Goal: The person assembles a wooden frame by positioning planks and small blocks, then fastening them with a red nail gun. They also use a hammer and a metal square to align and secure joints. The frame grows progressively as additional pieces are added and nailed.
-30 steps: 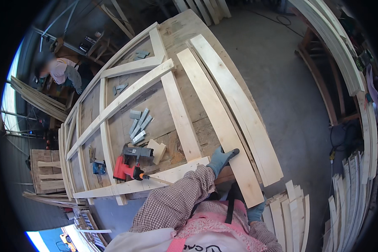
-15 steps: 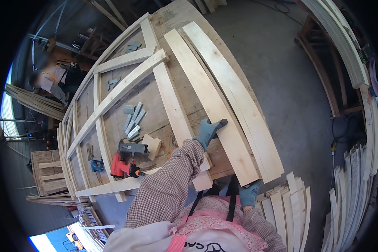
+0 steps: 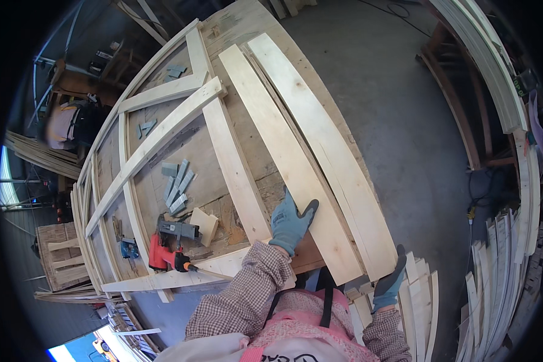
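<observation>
My left hand point(image 3: 291, 223), in a blue-grey work glove, rests against the left edge of a pale curved wooden board point(image 3: 295, 163). Its thumb lies over the board's top face and its fingers are stretched apart from the thumb. Close to its right lies a second, wider curved board point(image 3: 326, 151), with a narrow gap between the two. My gloved right hand point(image 3: 388, 288) holds the near end of this second board at its right corner; part of the fingers is hidden behind it. Both boards lie on the wooden worktable point(image 3: 244, 30).
A slatted wooden frame point(image 3: 157, 142) covers the table's left side. A red and black nail gun point(image 3: 170, 247) with a hose, a wood offcut point(image 3: 204, 227) and grey staple strips point(image 3: 178, 187) lie within it. Stacked curved strips point(image 3: 419, 301) stand at lower right. Another person point(image 3: 63, 125) is at far left.
My right hand has shifted right, from the left board's near end to the right board's near end. My left hand has moved slightly nearer, along the left board's edge.
</observation>
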Demonstrator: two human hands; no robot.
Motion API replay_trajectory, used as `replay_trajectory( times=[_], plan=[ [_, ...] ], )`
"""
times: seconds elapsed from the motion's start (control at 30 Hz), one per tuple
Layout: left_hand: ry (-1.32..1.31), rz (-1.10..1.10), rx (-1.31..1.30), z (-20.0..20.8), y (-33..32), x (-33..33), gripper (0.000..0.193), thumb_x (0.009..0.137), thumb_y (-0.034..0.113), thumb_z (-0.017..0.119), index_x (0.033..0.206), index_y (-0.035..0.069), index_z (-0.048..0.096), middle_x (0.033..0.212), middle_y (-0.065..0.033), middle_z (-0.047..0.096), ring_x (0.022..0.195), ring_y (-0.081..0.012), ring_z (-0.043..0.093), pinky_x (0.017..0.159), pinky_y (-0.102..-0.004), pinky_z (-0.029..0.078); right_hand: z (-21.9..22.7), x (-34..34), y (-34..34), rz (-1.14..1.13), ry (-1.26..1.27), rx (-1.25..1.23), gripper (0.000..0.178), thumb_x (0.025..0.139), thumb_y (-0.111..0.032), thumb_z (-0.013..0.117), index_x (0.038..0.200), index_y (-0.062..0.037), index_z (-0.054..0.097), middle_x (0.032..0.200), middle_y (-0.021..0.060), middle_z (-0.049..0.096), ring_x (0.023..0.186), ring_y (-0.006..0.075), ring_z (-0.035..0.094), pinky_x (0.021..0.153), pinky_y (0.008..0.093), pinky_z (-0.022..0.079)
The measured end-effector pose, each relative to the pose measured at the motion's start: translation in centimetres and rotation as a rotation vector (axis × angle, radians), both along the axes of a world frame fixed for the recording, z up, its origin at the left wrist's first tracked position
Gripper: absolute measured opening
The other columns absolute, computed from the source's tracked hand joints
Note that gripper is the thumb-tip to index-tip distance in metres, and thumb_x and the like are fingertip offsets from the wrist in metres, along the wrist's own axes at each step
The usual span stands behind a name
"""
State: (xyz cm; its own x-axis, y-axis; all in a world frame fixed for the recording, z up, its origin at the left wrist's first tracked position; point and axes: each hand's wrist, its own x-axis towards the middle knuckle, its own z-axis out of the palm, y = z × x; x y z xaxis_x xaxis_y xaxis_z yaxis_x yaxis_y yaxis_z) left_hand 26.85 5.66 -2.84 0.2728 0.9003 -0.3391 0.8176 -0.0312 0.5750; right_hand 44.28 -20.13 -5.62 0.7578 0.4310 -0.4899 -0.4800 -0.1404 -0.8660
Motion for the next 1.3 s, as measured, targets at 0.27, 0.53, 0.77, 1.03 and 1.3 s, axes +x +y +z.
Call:
replay_trajectory(
  times=[0.27, 0.53, 0.77, 1.03, 1.3],
  plan=[
    [-0.791, 0.315, 0.041, 5.2, 5.5, -4.6, 0.032, 0.094, 0.008, 0.042, 0.123, -0.004, 0.050, 0.092, -0.0131, 0.067, 0.086, -0.0198, 0.065, 0.080, -0.0301, 0.050, -2.8, 0.2, 0.4, -0.108, 0.003, -0.032, 0.053, 0.096, -0.035, 0.040, 0.138, -0.0040, 0.032, 0.139, 0.0125, 0.036, 0.127, 0.0250, 0.037, 0.105, 0.0366, 0.032],
    [-0.913, 0.559, -0.117, -4.9, 6.9, 3.2, 0.082, 0.080, 0.018, 0.070, 0.142, 0.005, 0.018, 0.134, -0.0132, 0.036, 0.117, -0.0229, 0.042, 0.098, -0.0317, 0.038, -2.7, -0.1, 2.4, -0.239, 0.009, -0.143, 0.048, 0.095, -0.032, 0.041, 0.133, -0.0027, 0.040, 0.128, 0.0108, 0.045, 0.118, 0.0246, 0.046, 0.099, 0.0352, 0.040],
    [-0.961, 0.576, -0.128, -3.5, 10.3, 4.3, 0.079, 0.078, 0.018, 0.072, 0.139, 0.005, 0.023, 0.126, -0.0139, 0.043, 0.108, -0.0222, 0.049, 0.088, -0.0315, 0.047, -2.8, 0.0, 6.4, -0.242, 0.118, -0.113, 0.047, 0.095, -0.031, 0.039, 0.132, -0.0026, 0.042, 0.129, 0.0100, 0.046, 0.117, 0.0258, 0.048, 0.098, 0.0358, 0.041],
    [-0.997, 0.514, -0.132, -3.7, 19.6, 6.4, 0.084, 0.075, 0.024, 0.074, 0.138, 0.002, 0.024, 0.121, -0.0178, 0.050, 0.093, -0.0239, 0.059, 0.074, -0.0314, 0.054, -4.3, 0.6, 13.5, -0.128, 0.052, -0.089, 0.038, 0.094, -0.029, 0.043, 0.120, -0.0025, 0.050, 0.111, 0.0091, 0.057, 0.097, 0.0223, 0.058, 0.086, 0.0342, 0.047],
    [-0.895, 0.581, -0.041, -4.7, 20.8, 7.3, 0.085, 0.075, 0.028, 0.075, 0.137, -0.002, 0.025, 0.117, -0.0174, 0.053, 0.089, -0.0216, 0.060, 0.071, -0.0307, 0.054, -4.4, 1.2, 14.9, -0.138, -0.002, -0.074, 0.035, 0.094, -0.029, 0.042, 0.113, -0.0020, 0.054, 0.108, 0.0103, 0.058, 0.093, 0.0220, 0.058, 0.082, 0.0341, 0.048]
  ],
)
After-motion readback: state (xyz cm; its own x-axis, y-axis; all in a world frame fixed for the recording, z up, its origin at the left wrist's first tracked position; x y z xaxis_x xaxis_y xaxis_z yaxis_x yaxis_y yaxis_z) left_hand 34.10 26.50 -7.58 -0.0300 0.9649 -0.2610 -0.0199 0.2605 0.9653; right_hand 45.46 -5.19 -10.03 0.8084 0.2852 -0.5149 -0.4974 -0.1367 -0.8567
